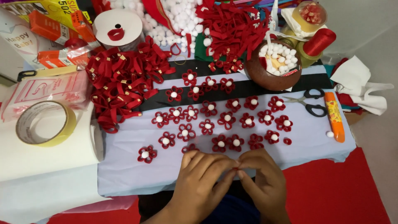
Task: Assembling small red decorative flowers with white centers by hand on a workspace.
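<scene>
Head view looks down on a worktop [124,166] under a pale cloth, its far edge buried beneath ribbon loops [120,87] and white pompoms [174,16]. Rows of finished red flowers [219,114] with white centres lie across the middle. At the near edge the left hand [203,182] and right hand [261,178] meet, fingers pinched shut on a tiny red piece [236,168] that is mostly hidden between them; its shape is unclear. Scissors [311,101] and an orange tube [334,116] lie to the right.

head view, steeply downward, close over table [124,166]
</scene>
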